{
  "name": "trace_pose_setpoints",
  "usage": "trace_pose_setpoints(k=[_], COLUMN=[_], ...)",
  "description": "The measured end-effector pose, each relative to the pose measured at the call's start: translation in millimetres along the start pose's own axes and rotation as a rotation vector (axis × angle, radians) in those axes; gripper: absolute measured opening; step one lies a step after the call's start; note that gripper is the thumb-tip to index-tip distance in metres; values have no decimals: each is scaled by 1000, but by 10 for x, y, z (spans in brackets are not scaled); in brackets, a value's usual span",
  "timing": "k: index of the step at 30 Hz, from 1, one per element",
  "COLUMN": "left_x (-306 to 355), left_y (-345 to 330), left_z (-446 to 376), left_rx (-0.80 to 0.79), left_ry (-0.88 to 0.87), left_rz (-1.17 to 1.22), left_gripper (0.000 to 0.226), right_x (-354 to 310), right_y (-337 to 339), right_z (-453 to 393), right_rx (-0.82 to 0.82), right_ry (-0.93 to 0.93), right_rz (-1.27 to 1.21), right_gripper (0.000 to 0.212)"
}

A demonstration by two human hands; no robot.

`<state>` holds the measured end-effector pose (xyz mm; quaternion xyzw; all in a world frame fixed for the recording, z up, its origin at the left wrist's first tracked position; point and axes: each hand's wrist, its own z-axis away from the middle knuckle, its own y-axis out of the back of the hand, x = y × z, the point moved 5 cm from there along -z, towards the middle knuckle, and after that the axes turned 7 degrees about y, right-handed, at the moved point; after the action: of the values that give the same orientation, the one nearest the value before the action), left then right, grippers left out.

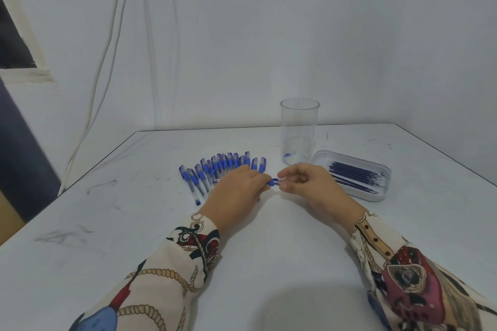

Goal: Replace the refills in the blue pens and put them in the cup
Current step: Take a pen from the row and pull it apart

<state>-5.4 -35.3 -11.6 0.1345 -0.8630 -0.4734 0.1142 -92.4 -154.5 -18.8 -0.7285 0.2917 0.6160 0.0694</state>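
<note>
both patterned sleeves (172,263) rest low while my left hand (236,191) grips the blue pen (273,182) barrel and my right hand (304,183) pinches its tip above the table (269,263); i'd twist gently, keeping it level near the cup (299,131).

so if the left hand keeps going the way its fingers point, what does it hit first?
Probably the right hand: the left hand points right along the pen they both hold. Beyond that, the refill tray.

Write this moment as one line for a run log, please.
left hand: holds pen | right hand: pinches its end | cup: no pens inside | refills: in tray | step: first pen being opened
</note>
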Motion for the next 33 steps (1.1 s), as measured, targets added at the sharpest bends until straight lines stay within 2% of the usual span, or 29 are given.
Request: trace_pose_setpoints(k=[1,8,14,18,24,26,28,33], left_x=[-4,-8,-17,-30,-75,-111,-147,-175], left_y=[-3,-5,-2,12,42,35,14,-1], left_z=[1,3,-1,3,8,10,17,18], left_rx=[-5,9,7,8,8,8,11,28], left_ry=[3,0,23,30,74,96,108,115], left_rz=[1,-4,5,17,48,39,34,17], left_gripper=[24,24,27,28,30,29,28,25], right_x=[6,-29,-12,-43,-8,13,18,47], right_y=[-4,-15,24,63,166,201,209,90], right_z=[-1,21,0,5,-25,-27,-16,-85], right_rx=[-7,30,29,72,163,208,218,11], right_ry=[-4,-21,-8,21,36,55,95,163], right_rz=[-20,-77,-28,-95,7,99,295,785], right_gripper=[17,5,17,22,13,13,14,20])
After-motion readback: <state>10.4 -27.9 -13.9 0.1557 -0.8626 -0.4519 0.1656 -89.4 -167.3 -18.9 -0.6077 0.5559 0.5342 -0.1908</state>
